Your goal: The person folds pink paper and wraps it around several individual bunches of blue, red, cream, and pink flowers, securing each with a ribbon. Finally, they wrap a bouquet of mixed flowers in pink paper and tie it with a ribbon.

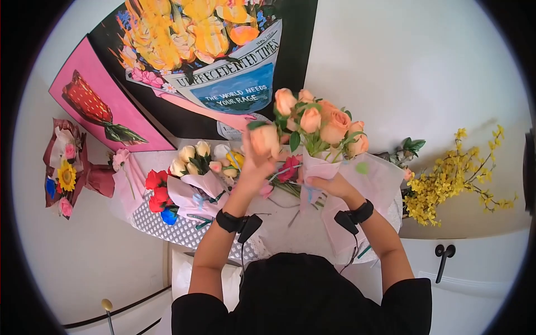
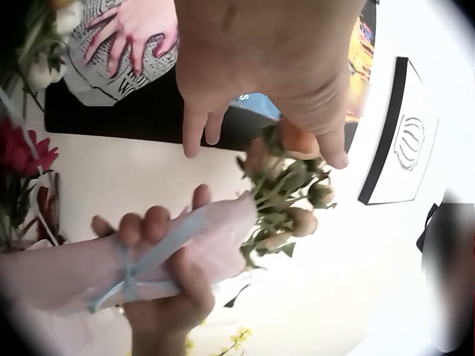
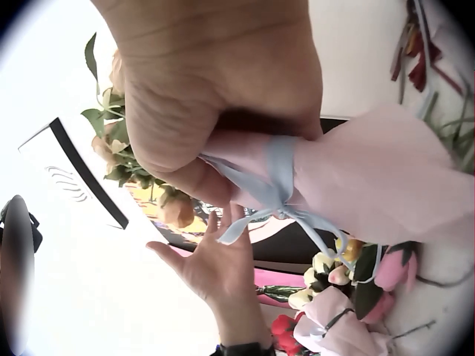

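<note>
My right hand (image 1: 332, 185) grips the pale pink wrapping (image 1: 319, 167) of a peach rose bouquet (image 1: 335, 125). Its fingers and thumb curl round the paper (image 3: 378, 170) beside a light blue ribbon bow (image 3: 278, 204). The blooms stand out past the wrapping's upper end. To their left, my left hand (image 1: 257, 167) is raised beside a peach rose (image 1: 265, 139). In the right wrist view that left hand (image 3: 219, 267) has its fingers spread and holds nothing. The left wrist view has its fingertips near the roses (image 2: 278, 222); whether they touch is unclear.
White, red and blue flowers with a wrapped bunch (image 1: 192, 192) lie on the table's left, near a dotted cloth (image 1: 167, 226). Dark pink flowers (image 1: 288, 168) and stems lie mid-table. Yellow blossoms (image 1: 441, 192) are at the right; paintings (image 1: 106, 100) stand behind.
</note>
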Demonstrator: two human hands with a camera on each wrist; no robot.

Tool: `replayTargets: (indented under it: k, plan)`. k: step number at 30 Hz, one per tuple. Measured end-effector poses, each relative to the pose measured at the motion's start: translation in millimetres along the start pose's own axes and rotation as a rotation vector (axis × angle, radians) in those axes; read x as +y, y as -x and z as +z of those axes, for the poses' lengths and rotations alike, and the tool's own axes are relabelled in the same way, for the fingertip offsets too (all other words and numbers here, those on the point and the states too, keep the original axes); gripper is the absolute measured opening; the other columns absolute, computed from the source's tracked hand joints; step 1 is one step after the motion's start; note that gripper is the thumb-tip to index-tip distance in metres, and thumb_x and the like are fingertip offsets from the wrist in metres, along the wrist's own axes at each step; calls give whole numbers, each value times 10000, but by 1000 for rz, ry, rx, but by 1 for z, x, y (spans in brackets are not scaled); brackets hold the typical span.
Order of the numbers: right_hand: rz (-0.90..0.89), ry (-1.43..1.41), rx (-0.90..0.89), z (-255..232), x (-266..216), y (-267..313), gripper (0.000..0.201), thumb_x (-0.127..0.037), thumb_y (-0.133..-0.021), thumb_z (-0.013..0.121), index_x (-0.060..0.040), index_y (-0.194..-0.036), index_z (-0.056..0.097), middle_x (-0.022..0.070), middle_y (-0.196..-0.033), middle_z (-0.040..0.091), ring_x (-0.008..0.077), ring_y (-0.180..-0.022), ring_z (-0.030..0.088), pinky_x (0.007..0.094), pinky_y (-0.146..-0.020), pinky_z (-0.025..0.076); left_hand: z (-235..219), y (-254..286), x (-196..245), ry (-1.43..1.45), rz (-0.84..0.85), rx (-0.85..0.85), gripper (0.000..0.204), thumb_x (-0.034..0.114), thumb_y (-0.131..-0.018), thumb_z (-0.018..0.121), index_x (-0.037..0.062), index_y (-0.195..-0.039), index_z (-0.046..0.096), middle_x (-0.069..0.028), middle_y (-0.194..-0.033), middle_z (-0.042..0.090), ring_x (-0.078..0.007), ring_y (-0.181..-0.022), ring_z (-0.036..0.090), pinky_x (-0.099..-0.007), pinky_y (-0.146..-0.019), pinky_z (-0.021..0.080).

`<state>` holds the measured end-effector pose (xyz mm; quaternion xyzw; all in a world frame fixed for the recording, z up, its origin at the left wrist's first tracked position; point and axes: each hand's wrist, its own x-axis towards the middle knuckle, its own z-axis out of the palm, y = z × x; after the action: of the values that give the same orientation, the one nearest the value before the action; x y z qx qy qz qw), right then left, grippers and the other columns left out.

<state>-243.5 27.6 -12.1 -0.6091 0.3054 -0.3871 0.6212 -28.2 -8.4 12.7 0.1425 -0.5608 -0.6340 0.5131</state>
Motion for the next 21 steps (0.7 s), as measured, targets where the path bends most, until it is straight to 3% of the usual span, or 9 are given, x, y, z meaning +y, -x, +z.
replayTargets:
  k: [3,6,8,9,10,12,13,15,21]
  plan:
    - [49,46,48,2,-1,2,200,-161,-818,574,-33,-971,567,45,-923,604,119,-832,559,278,-728,453,10,-21,34,155,159,233,1001,385,-744,689,132,-1414,-11,-137,-1430,148,-311,-1259,331,-408,-955,398]
    - [125,222,53,8,-14,0,209,-126,-806,569,-24,-988,566,60,-914,610,127,-814,568,287,-719,460,11,-44,55,-67,308,273,1126,228,-682,735,154,-1415,-115,-165,-1396,230,-227,-1148,432,-338,-927,402]
    - [96,361,93,10,-11,-3,231,-113,-801,565,-23,-1014,560,69,-914,614,132,-820,572,288,-727,459,6,-53,64,-569,367,194,1027,182,-666,742,135,-1429,57,-151,-1390,252,-229,-1112,458,-317,-885,415]
    - [68,502,132,11,-11,-3,256,-99,-796,561,-23,-1040,554,77,-914,618,136,-825,576,290,-734,459,3,-59,65,-767,475,184,786,148,-646,744,80,-1330,361,-141,-1302,386,-233,-1029,506,-296,-856,414]
    - [72,506,132,12,-12,-4,256,-99,-796,561,-23,-1040,554,77,-914,618,136,-825,576,290,-734,459,3,-60,68,-763,475,187,786,148,-646,744,80,-1330,361,-141,-1302,386,-233,-1029,506,-296,-856,414]
    - [-25,461,151,18,-19,-4,283,-106,-811,560,-20,-1080,544,80,-925,622,155,-851,585,298,-753,462,7,-62,82,-789,330,-139,483,193,-714,647,31,-1153,525,-121,-1166,515,-227,-1056,500,-330,-911,387]
    - [-24,462,150,21,-24,-3,283,-106,-811,560,-20,-1080,544,80,-925,622,155,-851,585,298,-753,462,11,-60,85,-696,339,-110,324,178,-714,641,13,-989,591,-124,-1047,567,-228,-1010,526,-333,-894,396]
    - [21,-123,73,26,-34,-3,282,-133,-839,558,-12,-1092,536,77,-941,618,163,-872,590,306,-769,466,7,-56,87,-639,384,-136,296,142,-717,644,8,-974,584,-120,-1024,565,-223,-987,532,-319,-871,405]
    - [93,-274,23,30,-43,-10,287,-153,-857,564,-16,-1106,528,77,-961,616,156,-880,590,303,-781,467,12,-45,77,-427,371,-63,321,225,-780,604,-16,-985,551,-127,-922,581,-216,-926,549,-301,-828,418]
